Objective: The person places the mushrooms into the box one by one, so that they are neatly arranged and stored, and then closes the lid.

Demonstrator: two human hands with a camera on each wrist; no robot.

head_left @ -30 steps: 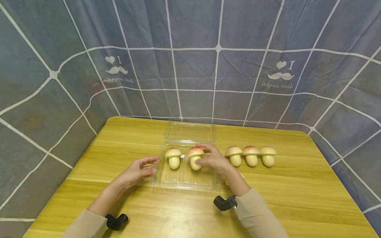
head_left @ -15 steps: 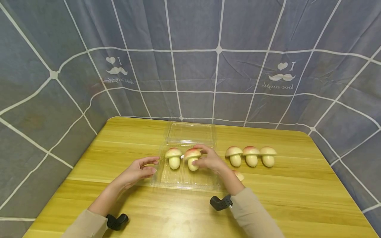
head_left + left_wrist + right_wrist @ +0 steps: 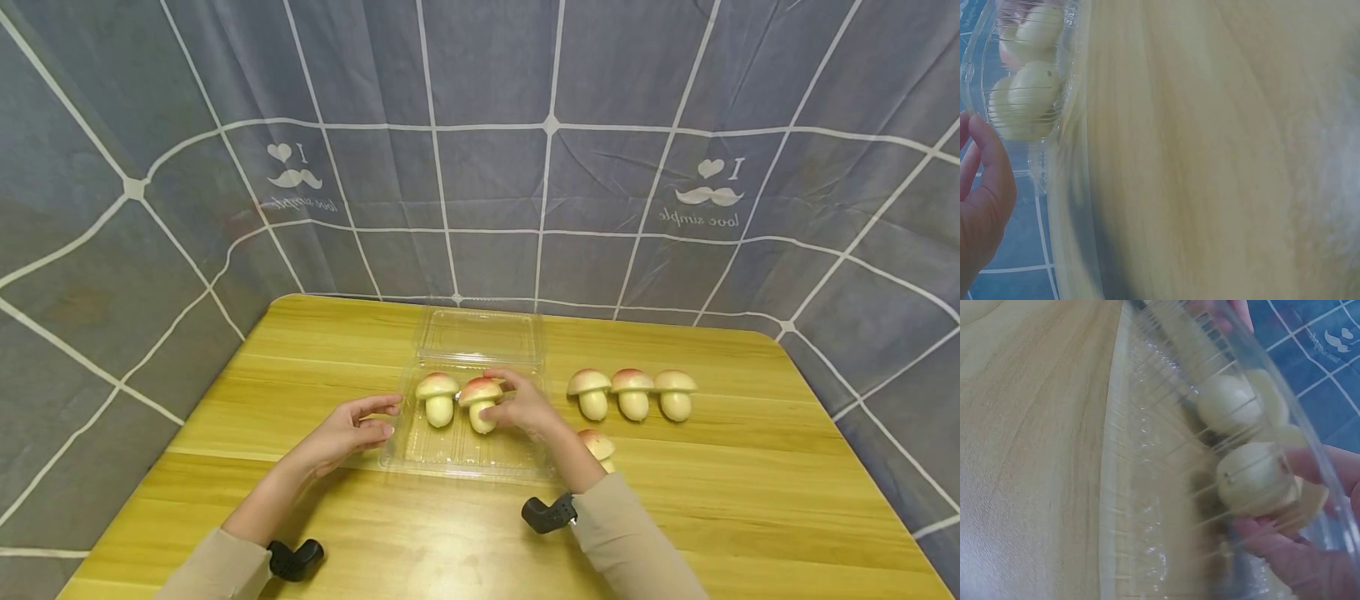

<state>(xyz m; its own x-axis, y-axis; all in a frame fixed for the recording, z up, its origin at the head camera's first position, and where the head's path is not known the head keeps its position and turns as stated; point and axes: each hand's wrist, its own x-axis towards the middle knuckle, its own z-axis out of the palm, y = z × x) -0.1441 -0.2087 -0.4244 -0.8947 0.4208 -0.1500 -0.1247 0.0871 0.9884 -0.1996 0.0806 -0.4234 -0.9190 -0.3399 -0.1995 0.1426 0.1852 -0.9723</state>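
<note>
A clear plastic clamshell container [image 3: 427,450] lies on the table with its lid [image 3: 480,333] folded back. Inside its left part sits a mushroom with a cream stem and pink-tinged cap [image 3: 438,400]. Next to it is a second such mushroom [image 3: 480,404], which my right hand [image 3: 525,408] holds between thumb and fingers, over the right side of the container. The right wrist view shows this held mushroom [image 3: 1254,478] through the clear wall. At the container's left edge, my left hand [image 3: 341,433] has its thumb and fingers apart, with fingertips at the rim [image 3: 967,72].
To the right, several more mushrooms lie on the wooden table [image 3: 750,483]: a row of three with one middle mushroom [image 3: 632,393], and another mushroom [image 3: 597,447] partly behind my right forearm. A grey-blue gridded curtain [image 3: 495,183] hangs behind and at both sides.
My right hand has moved the held mushroom slightly left, closer to the one in the container. More of the mushroom by my right forearm now shows. The left hand stays put.
</note>
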